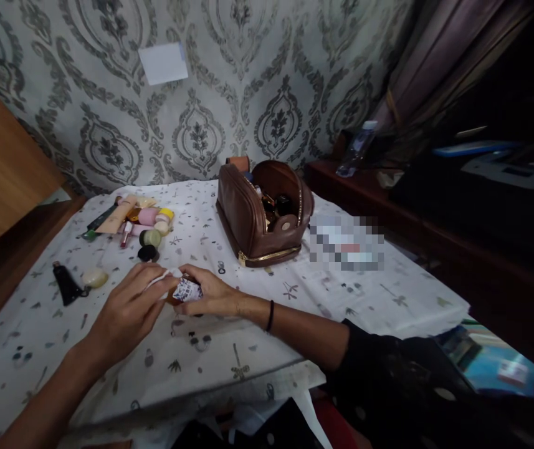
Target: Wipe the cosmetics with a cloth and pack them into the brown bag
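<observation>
In the head view, my right hand (215, 292) is wrapped round a small amber-brown container with a blue-and-white patterned label (187, 290). My left hand (131, 302) is closed on a thin white tissue (166, 276), pressed against the container's near-left side. Fingers cover much of the container, so its exact kind is unclear. Just beyond my left hand lie a round black lid (147, 252) and a small green jar (150, 237). A black tube (65, 284) and a cream-coloured round item (95, 277) rest to the left.
A brown leather toiletry bag (243, 215) stands unzipped at the table's back, with dark items inside. Several cosmetic tubes and jars, including a peach tube (113, 217), cluster at back left. A blurred-out flat item (347, 243) lies right of the bag. A plastic bottle (357, 149) stands beyond.
</observation>
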`<state>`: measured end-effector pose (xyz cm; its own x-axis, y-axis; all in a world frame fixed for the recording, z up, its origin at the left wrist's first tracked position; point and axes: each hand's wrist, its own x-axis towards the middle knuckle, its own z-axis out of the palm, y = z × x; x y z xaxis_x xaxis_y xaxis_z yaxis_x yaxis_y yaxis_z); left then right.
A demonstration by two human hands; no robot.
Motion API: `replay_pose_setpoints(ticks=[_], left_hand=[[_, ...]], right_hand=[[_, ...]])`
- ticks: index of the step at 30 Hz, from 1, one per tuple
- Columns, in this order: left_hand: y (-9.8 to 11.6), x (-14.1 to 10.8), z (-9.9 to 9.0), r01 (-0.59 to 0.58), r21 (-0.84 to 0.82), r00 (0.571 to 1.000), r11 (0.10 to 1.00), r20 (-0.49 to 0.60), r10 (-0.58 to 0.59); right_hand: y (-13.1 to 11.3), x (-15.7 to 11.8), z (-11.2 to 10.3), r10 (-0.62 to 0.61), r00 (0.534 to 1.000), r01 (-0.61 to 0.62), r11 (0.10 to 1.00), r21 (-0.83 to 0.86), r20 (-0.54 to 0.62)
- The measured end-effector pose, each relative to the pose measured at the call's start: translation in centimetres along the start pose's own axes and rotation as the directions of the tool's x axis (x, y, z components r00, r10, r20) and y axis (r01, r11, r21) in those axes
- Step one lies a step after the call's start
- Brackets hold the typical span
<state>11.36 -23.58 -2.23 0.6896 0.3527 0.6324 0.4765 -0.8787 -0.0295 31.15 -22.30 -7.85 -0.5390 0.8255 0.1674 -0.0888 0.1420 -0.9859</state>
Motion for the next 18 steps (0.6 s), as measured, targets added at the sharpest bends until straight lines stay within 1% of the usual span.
replay_pose_setpoints(ticks=[1, 3, 4, 5, 6, 7, 9, 10, 11, 12, 13, 15, 18], left_hand=[[0.1, 0.0, 0.0, 0.029, 0.009, 0.999, 1.0, -0.037, -0.029], [0.5, 0.1, 0.1, 0.14, 0.016, 0.983, 0.99, -0.126, -0.137], [0.8, 0.3, 0.2, 0.217, 0.005, 0.964, 0.976, -0.157, -0.213], [1.0, 0.4, 0.5, 0.305, -0.021, 0.939, 0.952, -0.162, -0.304], [1.3, 0.6, 0.8, 0.396, -0.061, 0.906, 0.916, -0.138, -0.401], [1.5, 0.8, 1.2, 0.482, -0.113, 0.866, 0.869, -0.085, -0.492], [1.8, 1.2, 2.1, 0.636, -0.225, 0.769, 0.739, 0.096, -0.632], [1.9, 1.4, 2.6, 0.693, -0.273, 0.718, 0.667, 0.185, -0.671], [1.9, 1.6, 3.0, 0.732, -0.32, 0.678, 0.601, 0.252, -0.691], [1.8, 1.8, 3.5, 0.753, -0.368, 0.652, 0.546, 0.296, -0.699], [1.6, 1.9, 3.9, 0.76, -0.415, 0.636, 0.5, 0.32, -0.702], [1.1, 2.0, 4.5, 0.757, -0.505, 0.619, 0.415, 0.35, -0.703], [0.3, 2.0, 4.9, 0.762, -0.607, 0.562, 0.227, 0.445, -0.697]], right_hand=[[-0.1, 0.0, 0.0, 0.019, 1.0, -0.019, 0.998, 0.053, -0.012], [-0.3, 0.1, 0.0, 0.034, 0.997, -0.023, 0.988, 0.152, -0.075], [-0.3, 0.1, 0.0, 0.028, 0.991, -0.003, 0.981, 0.196, -0.127], [-0.2, 0.2, -0.1, 0.02, 0.983, 0.024, 0.972, 0.233, -0.184], [-0.1, 0.3, -0.2, 0.012, 0.97, 0.054, 0.962, 0.266, -0.241], [0.0, 0.4, -0.2, 0.008, 0.956, 0.084, 0.95, 0.299, -0.294], [0.5, 0.7, -0.4, -0.001, 0.928, 0.14, 0.927, 0.348, -0.373], [0.7, 0.8, -0.5, -0.007, 0.918, 0.161, 0.921, 0.355, -0.396], [0.9, 0.8, -0.6, -0.018, 0.911, 0.175, 0.921, 0.348, -0.412], [1.0, 0.9, -0.6, -0.029, 0.908, 0.18, 0.928, 0.327, -0.418], [1.0, 0.9, -0.6, -0.04, 0.908, 0.178, 0.938, 0.297, -0.418], [1.0, 0.7, -0.6, -0.063, 0.912, 0.169, 0.958, 0.23, -0.405], [0.3, 0.4, -0.7, -0.099, 0.928, 0.172, 0.969, 0.178, -0.359]])
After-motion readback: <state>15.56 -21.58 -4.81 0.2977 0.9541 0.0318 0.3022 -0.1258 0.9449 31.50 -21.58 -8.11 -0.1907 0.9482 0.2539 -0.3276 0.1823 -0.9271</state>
